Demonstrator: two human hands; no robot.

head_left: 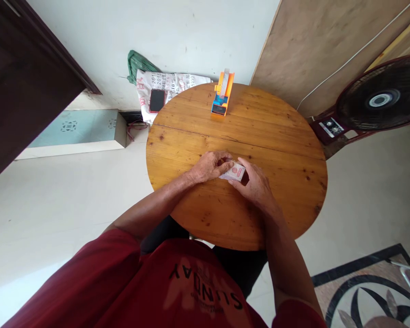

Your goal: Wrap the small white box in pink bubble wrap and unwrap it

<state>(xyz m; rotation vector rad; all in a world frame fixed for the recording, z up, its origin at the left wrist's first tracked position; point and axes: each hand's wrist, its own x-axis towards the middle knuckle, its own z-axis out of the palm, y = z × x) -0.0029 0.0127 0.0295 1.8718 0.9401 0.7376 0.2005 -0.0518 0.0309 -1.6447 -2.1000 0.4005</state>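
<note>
A small white box [237,172] with red print lies between my two hands, low over the middle of the round wooden table [205,214]. My left hand [212,166] grips its left end, the thumb across the top and the fingers curled on the far side. Around the right end curves my right hand [255,181], its thumb at the near corner and its fingertips at the far corner. My palms and fingers hide parts of the box. Beyond them, near the far edge, stands an orange and blue tape dispenser [222,93] with a roll of clear tape.
A phone [157,100] rests on a printed white sack [145,93] beyond the table's left rim, with a green bag [140,64] behind. To the right is a dark fan [382,98]. A pale box-shaped ledge [78,132] runs along the left wall.
</note>
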